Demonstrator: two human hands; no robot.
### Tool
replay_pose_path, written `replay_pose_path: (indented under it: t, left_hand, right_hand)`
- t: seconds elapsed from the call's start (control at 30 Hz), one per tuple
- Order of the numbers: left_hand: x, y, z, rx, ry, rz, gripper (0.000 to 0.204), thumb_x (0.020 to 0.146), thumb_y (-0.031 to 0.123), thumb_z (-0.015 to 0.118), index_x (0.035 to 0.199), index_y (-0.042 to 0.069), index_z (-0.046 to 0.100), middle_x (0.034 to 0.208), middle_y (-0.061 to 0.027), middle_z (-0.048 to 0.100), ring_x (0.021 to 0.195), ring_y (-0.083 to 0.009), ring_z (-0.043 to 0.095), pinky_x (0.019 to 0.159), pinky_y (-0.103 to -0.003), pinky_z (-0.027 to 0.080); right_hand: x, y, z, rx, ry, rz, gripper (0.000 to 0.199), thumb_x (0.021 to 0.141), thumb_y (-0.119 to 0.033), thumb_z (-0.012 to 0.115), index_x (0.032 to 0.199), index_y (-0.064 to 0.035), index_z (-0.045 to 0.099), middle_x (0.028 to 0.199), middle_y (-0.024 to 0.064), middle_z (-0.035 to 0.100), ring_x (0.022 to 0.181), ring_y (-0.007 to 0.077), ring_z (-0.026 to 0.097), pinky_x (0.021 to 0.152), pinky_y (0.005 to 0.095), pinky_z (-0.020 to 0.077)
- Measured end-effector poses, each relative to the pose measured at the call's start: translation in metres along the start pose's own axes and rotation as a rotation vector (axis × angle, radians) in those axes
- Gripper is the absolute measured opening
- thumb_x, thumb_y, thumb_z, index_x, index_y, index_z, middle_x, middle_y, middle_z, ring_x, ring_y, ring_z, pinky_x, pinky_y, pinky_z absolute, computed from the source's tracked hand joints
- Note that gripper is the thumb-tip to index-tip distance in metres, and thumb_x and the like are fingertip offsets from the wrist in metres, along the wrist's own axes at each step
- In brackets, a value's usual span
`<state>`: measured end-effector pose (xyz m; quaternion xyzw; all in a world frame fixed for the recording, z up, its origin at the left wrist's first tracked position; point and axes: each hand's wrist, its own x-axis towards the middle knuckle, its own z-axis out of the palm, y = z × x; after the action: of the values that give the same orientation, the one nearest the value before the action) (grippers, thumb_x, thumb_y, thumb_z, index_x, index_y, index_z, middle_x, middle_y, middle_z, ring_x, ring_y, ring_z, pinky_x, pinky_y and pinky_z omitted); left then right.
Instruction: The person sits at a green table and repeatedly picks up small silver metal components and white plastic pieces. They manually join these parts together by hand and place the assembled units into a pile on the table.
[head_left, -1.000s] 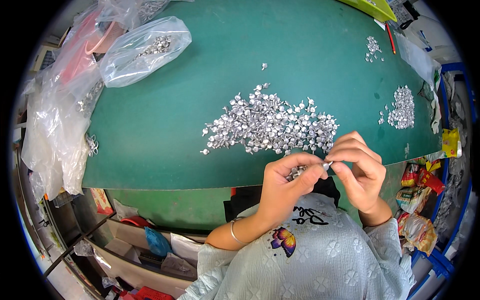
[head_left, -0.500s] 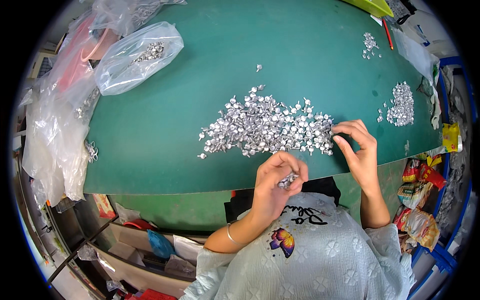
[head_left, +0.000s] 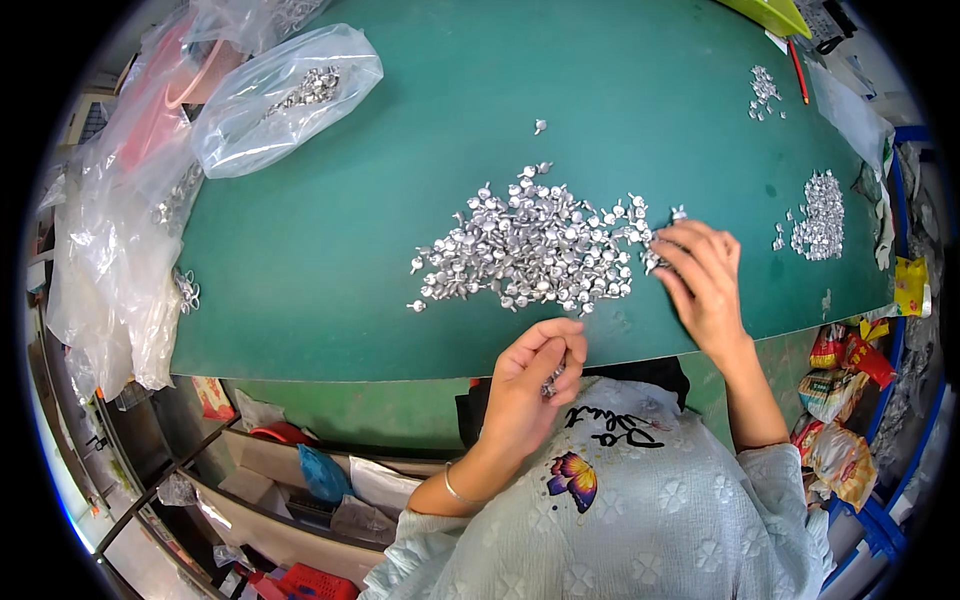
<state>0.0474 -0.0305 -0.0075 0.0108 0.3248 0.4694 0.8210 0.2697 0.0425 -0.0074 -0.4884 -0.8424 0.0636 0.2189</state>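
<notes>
A big heap of small silver metal parts (head_left: 530,250) lies in the middle of the green table (head_left: 350,260). My left hand (head_left: 535,375) hovers at the table's near edge, fingers curled around a few of the silver parts. My right hand (head_left: 705,275) rests palm down on the right end of the heap, fingertips among the parts. Whether it has hold of one is hidden by the fingers. A smaller, tidier group of the same parts (head_left: 820,215) lies to the right of my right hand.
A clear plastic bag with metal parts (head_left: 285,95) lies at the table's far left, with more crumpled bags (head_left: 120,240) hanging over the left edge. A few parts (head_left: 765,90) and a red pen (head_left: 800,70) sit far right. Snack packets (head_left: 850,360) hang below the right edge.
My hands, together near the table edge a second ago, have separated. The right hand reached forward onto the heap; the left hand stayed low with parts in it.
</notes>
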Motion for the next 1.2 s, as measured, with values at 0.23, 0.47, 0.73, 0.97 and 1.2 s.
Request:
replay_pose_path:
  t: [0.23,0.47,0.73,0.97,1.2]
  left_hand:
    - [-0.005,0.004,0.000,-0.093,0.042,-0.059,0.022,0.094,0.009,0.044,0.107,-0.003,0.057,0.085,-0.0063,0.055,0.068,-0.0105,0.045,0.057,-0.023,0.036]
    - [-0.003,-0.002,-0.010,-0.218,-0.135,-0.084,0.026,0.097,0.019,0.044,0.108,-0.001,0.056,0.073,-0.0045,0.049,0.063,-0.0103,0.042,0.053,-0.023,0.033]
    - [-0.001,-0.001,-0.003,-0.089,-0.013,-0.083,0.023,0.093,0.009,0.046,0.114,0.002,0.054,0.083,-0.0044,0.051,0.068,-0.0092,0.043,0.056,-0.020,0.036]
    - [-0.003,-0.005,0.001,-0.010,0.003,-0.033,0.021,0.091,0.009,0.053,0.110,0.001,0.058,0.087,-0.0035,0.053,0.069,-0.0076,0.042,0.059,-0.020,0.036]
    - [0.008,-0.006,-0.001,0.030,-0.072,0.091,0.022,0.091,0.009,0.055,0.111,0.001,0.059,0.084,-0.0014,0.057,0.065,-0.0045,0.044,0.057,-0.018,0.035]
  right_hand:
    - [0.015,-0.031,0.000,0.113,0.065,0.058,0.023,0.070,-0.002,0.069,0.092,-0.0046,0.064,0.096,0.0059,0.060,0.093,0.0251,0.054,0.084,0.0369,0.0376]
    - [0.026,-0.039,0.015,0.123,0.005,0.049,0.019,0.072,-0.005,0.069,0.090,-0.0043,0.063,0.091,0.0054,0.058,0.089,0.0251,0.052,0.079,0.0373,0.0376]
    - [0.020,-0.039,0.003,0.097,-0.005,0.116,0.017,0.070,-0.008,0.071,0.085,-0.0048,0.063,0.088,0.0044,0.058,0.086,0.0229,0.052,0.075,0.0352,0.0363]
    - [0.037,-0.046,0.025,0.045,0.077,0.125,0.012,0.070,-0.007,0.072,0.079,-0.0054,0.063,0.079,0.0012,0.058,0.079,0.0199,0.052,0.071,0.0336,0.0332]
    - [0.026,-0.051,0.005,0.227,0.118,0.137,0.011,0.071,-0.003,0.070,0.080,-0.0037,0.064,0.082,0.0041,0.061,0.077,0.0207,0.054,0.071,0.0322,0.0354]
